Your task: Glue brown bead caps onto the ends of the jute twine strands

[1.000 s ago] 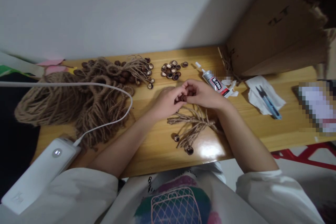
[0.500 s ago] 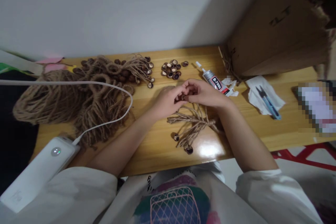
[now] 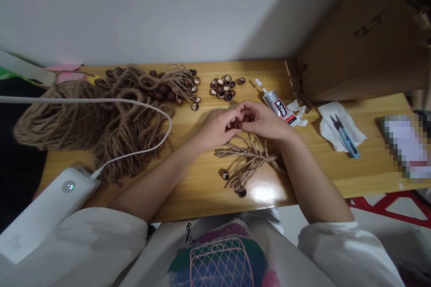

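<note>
My left hand and my right hand meet over the middle of the table, fingers closed together on a small dark brown nut shell, mostly hidden by the fingertips. Just below them lies a bundle of jute twine strands, knotted toward its right end beneath my right forearm. Some strands run up toward my fingers. One half nut shell sits at the bundle's lower left, and another half shell at its bottom end. Behind my hands is a cluster of several half shells.
At left lie a jute twine skein and knotted twine pieces. A white power bank trails a cable. A B-7000 glue tube, thread snips on tissue, a phone and a cardboard box are right.
The view has shifted slightly. Both hands stay together with the shell between the fingers, with hardly any visible movement.
</note>
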